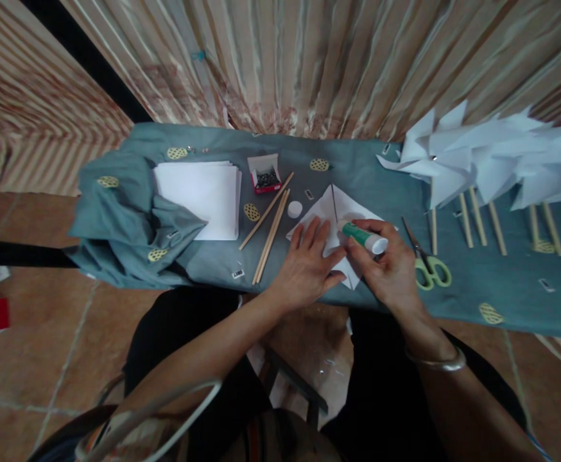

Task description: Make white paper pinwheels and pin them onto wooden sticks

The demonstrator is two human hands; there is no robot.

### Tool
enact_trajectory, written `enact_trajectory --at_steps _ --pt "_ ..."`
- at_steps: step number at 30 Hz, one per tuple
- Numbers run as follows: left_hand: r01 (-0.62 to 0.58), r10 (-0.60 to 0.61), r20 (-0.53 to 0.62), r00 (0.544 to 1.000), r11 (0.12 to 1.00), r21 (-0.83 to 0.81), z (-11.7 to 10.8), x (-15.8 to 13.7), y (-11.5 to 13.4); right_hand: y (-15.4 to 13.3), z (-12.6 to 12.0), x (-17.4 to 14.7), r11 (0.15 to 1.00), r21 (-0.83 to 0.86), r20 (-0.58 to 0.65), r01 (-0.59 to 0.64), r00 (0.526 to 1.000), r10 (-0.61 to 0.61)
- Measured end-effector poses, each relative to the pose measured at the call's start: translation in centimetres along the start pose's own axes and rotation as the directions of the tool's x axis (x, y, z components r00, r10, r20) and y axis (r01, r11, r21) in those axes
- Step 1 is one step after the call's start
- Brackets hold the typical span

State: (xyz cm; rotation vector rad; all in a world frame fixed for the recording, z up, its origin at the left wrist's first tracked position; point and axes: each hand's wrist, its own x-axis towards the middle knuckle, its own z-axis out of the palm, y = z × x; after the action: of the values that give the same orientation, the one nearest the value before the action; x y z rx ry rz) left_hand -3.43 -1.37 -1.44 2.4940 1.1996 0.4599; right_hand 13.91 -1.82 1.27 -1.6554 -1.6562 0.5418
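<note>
Beneath my hands lies a white paper square [352,204], turned cornerwise, with slits cut in from its corners. My left hand [307,264] rests flat on it with the fingers spread. In my right hand [389,269] is a green and white glue stick [363,236], tilted, its tip at the paper near the middle. A round white cap [294,209] sits just left of the paper. Green-handled scissors [427,264] lie to the right of my right hand. Part of the paper is hidden under both hands.
Several wooden sticks [273,231] lie left of the paper, below a small open box of pins [265,174]. A stack of white paper [201,199] is farther left. Finished paper pinwheels [454,151] on sticks cover the right side. A striped curtain [280,70] hangs behind the cloth-covered table [516,282].
</note>
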Motion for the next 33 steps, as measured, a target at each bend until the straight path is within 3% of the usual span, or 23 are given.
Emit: enact_trajectory --at_steps 22,33 --pt "0.014 -0.014 0.031 0.999 1.000 -0.011 -0.28 0.11 0.12 -0.55 -0.43 -0.23 0.998 -0.049 0.089 0.042 0.995 -0.037" --pt "0.002 -0.002 -0.006 1.000 1.000 -0.008 0.24 -0.04 -0.06 -0.58 -0.75 -0.49 0.994 -0.062 0.129 0.092 0.988 -0.084"
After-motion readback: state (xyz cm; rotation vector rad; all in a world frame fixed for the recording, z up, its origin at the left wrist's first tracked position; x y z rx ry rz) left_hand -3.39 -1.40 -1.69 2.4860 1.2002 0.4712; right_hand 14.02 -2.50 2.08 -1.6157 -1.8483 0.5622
